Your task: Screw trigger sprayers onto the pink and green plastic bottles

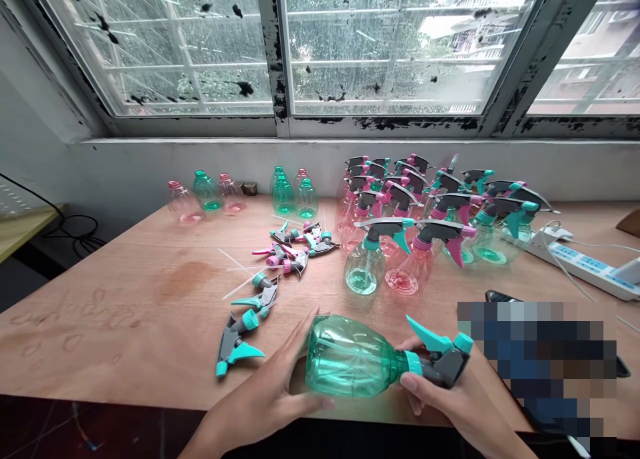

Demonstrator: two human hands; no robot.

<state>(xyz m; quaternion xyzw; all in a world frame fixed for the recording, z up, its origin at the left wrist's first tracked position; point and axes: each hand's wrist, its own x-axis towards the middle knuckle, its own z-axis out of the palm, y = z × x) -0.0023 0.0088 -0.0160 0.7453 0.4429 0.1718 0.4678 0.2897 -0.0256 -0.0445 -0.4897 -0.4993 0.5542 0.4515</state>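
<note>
A green transparent spray bottle (347, 359) lies sideways in front of me, above the table's near edge. My left hand (275, 392) is cupped round its base, thumb below and fingers behind. At the neck, my right hand (457, 399) closes its thumb and fingers about the turquoise collar (413, 362). The grey and turquoise trigger head (445, 359) sits on the neck and points right. Left of the bottle lies a loose turquoise trigger head (237, 342); behind it is a pile of pink and turquoise trigger heads (295, 249) with thin tubes.
Many bottles with trigger heads (400, 246) stand grouped at the back right. Several headless bottles (283, 196) stand along the wall. A white power strip (595, 262) with cables lies at the right, near a dark phone partly covered by a blurred patch (550, 372).
</note>
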